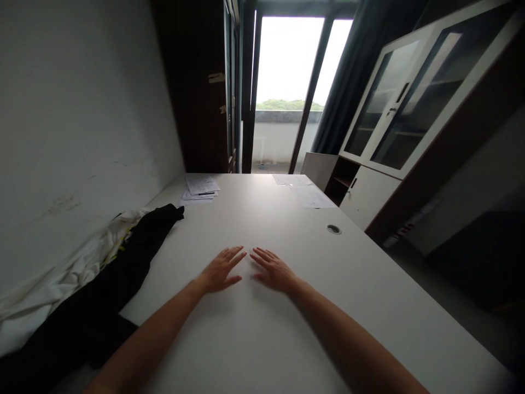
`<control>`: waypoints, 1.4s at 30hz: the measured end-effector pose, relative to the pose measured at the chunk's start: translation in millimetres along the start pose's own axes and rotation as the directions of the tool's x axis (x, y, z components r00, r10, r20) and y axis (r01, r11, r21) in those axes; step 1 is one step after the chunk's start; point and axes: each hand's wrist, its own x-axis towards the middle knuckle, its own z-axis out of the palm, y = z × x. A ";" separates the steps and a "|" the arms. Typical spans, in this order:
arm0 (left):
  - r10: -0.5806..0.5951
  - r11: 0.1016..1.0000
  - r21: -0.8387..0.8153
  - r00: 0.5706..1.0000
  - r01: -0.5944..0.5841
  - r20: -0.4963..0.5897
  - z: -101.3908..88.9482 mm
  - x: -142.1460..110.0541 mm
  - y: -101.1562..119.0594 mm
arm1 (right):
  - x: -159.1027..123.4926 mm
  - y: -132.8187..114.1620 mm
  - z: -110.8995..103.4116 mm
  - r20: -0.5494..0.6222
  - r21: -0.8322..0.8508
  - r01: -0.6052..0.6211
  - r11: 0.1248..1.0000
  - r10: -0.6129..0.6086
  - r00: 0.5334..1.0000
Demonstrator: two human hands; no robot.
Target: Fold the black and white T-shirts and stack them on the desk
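Note:
My left hand [222,270] is stretched out palm down over the white table [254,339], fingers apart and holding nothing. Close beside it, with a small gap between the fingertips, my right hand [274,269] is also spread palm down and bare. Whether the palms touch the tabletop or hover just above it, I cannot tell. Along the table's left side lies a black garment [123,268], the thing nearest my left forearm. A crumpled white cloth [77,268] with some yellow on it is bunched between the garment and the wall.
Loose papers [200,189] with a dark pen-like item lie at the far left of the table. More sheets [314,196] are at the far right, near a round cable grommet [333,229]. A glass-door cabinet [394,104] stands right; a sliding glass door [287,71] is ahead.

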 end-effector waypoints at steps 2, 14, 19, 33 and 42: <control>0.009 1.000 -0.001 1.000 -0.009 0.020 0.9 0.0 -0.7 | 0.1 -1.0 -1.2 0.002 0.006 -0.001 1.000 0.001 1.000; -0.066 0.997 0.053 0.987 0.059 0.144 15.7 -1.2 -9.9 | 2.3 -7.4 0.0 0.062 -0.045 -0.044 0.998 0.047 0.997; -0.070 0.997 0.047 0.982 0.063 0.173 15.7 -5.6 -3.5 | 2.7 -6.8 5.0 0.147 -0.039 -0.065 0.997 0.070 0.987; -0.077 0.997 0.033 0.977 0.072 0.197 9.9 -13.3 -5.2 | -12.0 -20.1 16.4 0.061 -0.022 -0.175 0.984 0.176 0.983; -0.068 0.998 0.012 0.982 0.067 0.177 9.6 -17.6 -3.6 | -11.9 -23.0 18.0 0.048 -0.014 -0.168 0.986 0.169 0.984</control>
